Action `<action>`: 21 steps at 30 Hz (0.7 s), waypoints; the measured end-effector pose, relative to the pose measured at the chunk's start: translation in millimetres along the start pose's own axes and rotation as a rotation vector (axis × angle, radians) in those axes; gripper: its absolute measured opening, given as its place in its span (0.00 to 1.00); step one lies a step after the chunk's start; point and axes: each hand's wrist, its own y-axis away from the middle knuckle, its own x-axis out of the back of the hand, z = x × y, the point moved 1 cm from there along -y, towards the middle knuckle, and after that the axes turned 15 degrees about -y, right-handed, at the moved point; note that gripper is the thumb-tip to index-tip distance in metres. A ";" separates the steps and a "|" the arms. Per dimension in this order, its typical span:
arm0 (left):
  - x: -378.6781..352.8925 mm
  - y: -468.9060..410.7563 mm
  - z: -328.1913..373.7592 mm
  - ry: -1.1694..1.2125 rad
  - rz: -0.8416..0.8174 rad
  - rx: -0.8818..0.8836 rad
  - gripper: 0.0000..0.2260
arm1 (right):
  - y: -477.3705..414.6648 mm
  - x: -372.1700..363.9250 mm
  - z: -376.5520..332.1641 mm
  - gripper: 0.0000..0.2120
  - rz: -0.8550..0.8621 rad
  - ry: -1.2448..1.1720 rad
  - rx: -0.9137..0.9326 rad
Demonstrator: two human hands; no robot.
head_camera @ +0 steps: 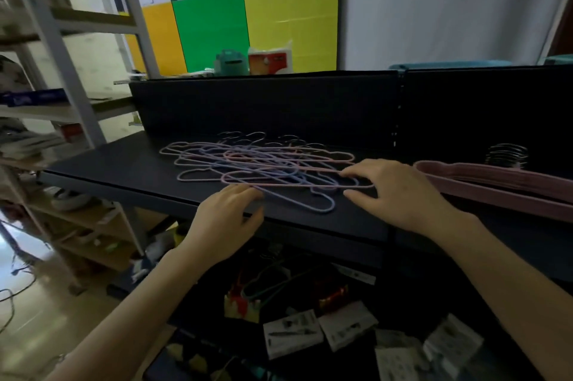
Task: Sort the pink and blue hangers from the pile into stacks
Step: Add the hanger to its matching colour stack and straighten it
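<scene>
A tangled pile of thin pink and blue hangers (248,163) lies flat on the black shelf (130,176). A neat stack of pink hangers (496,185) sits at the right, its dark hooks (507,154) pointing back. My left hand (229,219) reaches to the pile's near edge, fingertips on a blue hanger (310,203) where it meets a pink one. My right hand (400,191) rests at the pile's right end, fingers spread and touching the hanger ends, thumb apart. No blue stack is visible.
A black back panel (263,104) walls the shelf. A metal rack (62,76) with clutter stands at the left. Below the shelf lie boxes and white packets (344,328). Coloured boards (235,27) and a tissue pack (269,61) stand behind.
</scene>
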 end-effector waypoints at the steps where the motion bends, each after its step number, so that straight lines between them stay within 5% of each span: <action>1: 0.1 1.2 -11.3 0.000 0.003 0.003 0.12 | -9.0 -6.7 -9.0 0.19 -0.007 -0.005 -0.004; 13: -31.1 -23.7 -122.7 0.008 0.009 0.041 0.17 | -128.9 -76.5 -61.5 0.23 -0.094 0.030 0.010; 21: -55.6 -70.0 -182.5 0.048 0.040 0.010 0.11 | -194.2 -115.4 -59.3 0.35 -0.272 0.120 -0.112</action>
